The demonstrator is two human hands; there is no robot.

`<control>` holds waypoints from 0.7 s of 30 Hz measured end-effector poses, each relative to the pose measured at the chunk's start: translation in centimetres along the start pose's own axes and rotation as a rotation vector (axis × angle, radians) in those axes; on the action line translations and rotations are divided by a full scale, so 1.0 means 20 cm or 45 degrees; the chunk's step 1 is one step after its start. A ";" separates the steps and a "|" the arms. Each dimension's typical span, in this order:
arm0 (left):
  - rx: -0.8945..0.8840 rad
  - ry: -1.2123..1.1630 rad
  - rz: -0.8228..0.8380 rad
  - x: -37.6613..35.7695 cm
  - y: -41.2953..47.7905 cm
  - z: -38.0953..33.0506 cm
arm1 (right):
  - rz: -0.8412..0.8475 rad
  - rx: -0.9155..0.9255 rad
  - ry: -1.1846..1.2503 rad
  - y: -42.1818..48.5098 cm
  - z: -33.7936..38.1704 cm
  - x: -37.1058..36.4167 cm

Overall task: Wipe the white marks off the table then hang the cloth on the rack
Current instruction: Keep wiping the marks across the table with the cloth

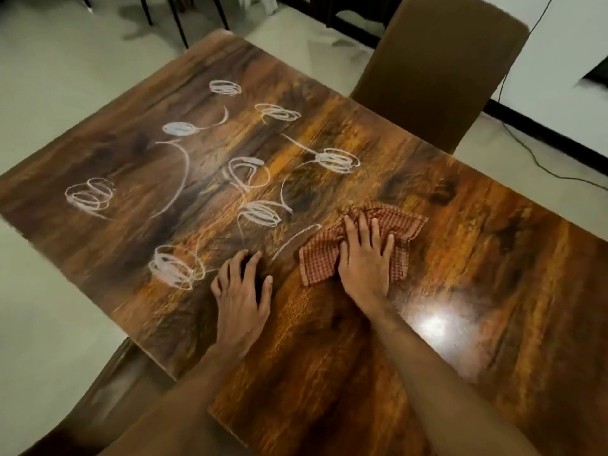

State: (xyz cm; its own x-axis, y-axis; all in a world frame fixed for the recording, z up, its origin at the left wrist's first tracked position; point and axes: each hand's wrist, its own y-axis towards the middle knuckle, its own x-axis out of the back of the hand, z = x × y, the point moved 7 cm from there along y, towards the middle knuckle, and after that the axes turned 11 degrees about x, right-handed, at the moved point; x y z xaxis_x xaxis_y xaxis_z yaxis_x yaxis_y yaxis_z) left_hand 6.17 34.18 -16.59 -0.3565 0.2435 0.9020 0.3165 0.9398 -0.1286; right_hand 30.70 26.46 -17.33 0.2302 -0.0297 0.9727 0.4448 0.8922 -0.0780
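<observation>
Our right hand (pixel 365 255) lies flat with fingers spread, pressing the checked cloth (pixel 362 245) down on the counter (pixel 493 258), a bit nearer its right edge than its left. Our left hand (pixel 243 291) rests beside it, fingers open, holding nothing. The white marks (pixel 260 213) cover the left half of the counter, and one line almost touches the cloth. We think the cloth is soft, light and floppy, so it will bunch up. The counter looks shiny and slippery. To hang it, we would pinch it by a corner.
</observation>
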 end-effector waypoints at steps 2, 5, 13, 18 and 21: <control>-0.006 0.014 -0.007 -0.03 0.10 -0.09 | -0.018 0.024 -0.034 0.04 0.03 0.00; 0.037 0.067 -0.007 -0.07 0.19 -0.16 | 0.042 0.409 -0.083 0.02 0.10 -0.05; 0.071 0.115 -0.085 -0.06 0.20 -0.18 | 0.027 0.493 -0.062 0.36 0.14 -0.02; 0.093 0.263 -0.134 -0.08 0.24 -0.18 | -0.004 0.281 -0.026 0.67 -0.07 0.07; 0.086 0.295 -0.161 -0.09 0.33 -0.22 | 0.011 0.388 -0.077 0.69 -0.01 0.05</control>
State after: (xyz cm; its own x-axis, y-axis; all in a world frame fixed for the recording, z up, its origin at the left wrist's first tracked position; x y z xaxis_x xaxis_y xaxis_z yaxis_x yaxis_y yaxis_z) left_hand 12.73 38.84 -17.15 -0.1768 0.0688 0.9818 0.2203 0.9750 -0.0287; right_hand 37.29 38.62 -17.52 0.1770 -0.0031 0.9842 0.1608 0.9866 -0.0258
